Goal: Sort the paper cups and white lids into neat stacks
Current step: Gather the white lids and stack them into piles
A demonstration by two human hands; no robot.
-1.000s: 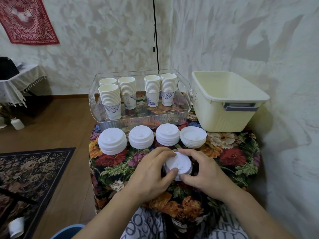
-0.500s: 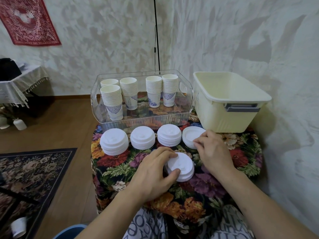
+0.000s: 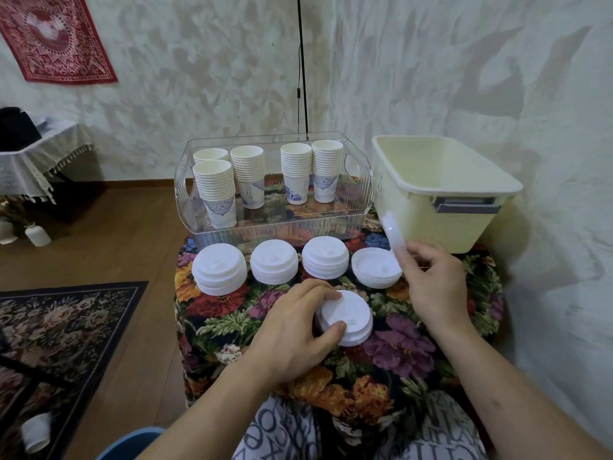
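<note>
Five cup stacks (image 3: 217, 190) stand in the clear tray (image 3: 360, 210), four lid stacks (image 3: 273, 265) sit in a row before it, the left hand (image 3: 295, 330) grips a fifth pile (image 3: 346, 318) on the cloth (image 3: 408, 353), and the right hand (image 3: 431, 280) pinches one lid (image 3: 393, 232) tilted up beside the tub (image 3: 441, 194)

The lids (image 3: 343, 317) are plain white. The paper cups (image 3: 215, 185) are white too, with a blue ornament on the lowest cup of each stack. The tray (image 3: 275, 227) around them is clear, with ribbed walls. The bin (image 3: 441, 194) is pale cream with a grey handle. The cloth (image 3: 398, 353) on the counter is black with red, orange, purple flowers and green leaves. The wall hanging (image 3: 56, 38) is red with white pattern.
</note>
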